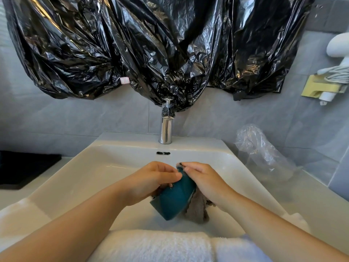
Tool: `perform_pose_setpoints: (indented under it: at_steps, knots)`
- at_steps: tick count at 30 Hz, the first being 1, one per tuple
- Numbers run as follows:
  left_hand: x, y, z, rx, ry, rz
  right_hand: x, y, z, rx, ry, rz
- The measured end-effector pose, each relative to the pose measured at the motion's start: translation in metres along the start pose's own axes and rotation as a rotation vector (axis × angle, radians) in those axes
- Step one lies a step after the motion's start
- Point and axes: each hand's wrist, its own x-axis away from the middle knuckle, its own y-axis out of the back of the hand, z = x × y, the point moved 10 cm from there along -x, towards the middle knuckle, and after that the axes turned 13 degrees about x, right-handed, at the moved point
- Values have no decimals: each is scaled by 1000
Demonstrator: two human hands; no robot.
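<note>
- Left hand [151, 181] curls round the teal cup [173, 199], held tilted over the sink [113, 161]; right hand [204, 178] grips a grey cloth [197, 210] against its side
- Best to hold firm, turning the cup so the cloth reaches all round
- Chrome tap [166, 127] behind, white towel [160, 244] on the near rim
- Black plastic sheeting [151, 44] hangs above
</note>
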Motion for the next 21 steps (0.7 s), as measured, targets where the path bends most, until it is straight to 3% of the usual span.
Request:
perform_pose_setpoints:
  at_steps: [13, 17, 21]
  knots:
    - [-1, 28, -11, -15, -107, -276, 2, 5, 11, 198, 125, -49]
    - [0, 27, -14, -30, -140, -266, 7, 2, 25, 259, 198, -56]
    - [-1, 17, -14, -49, -155, -197, -1, 5, 9, 83, 91, -9]
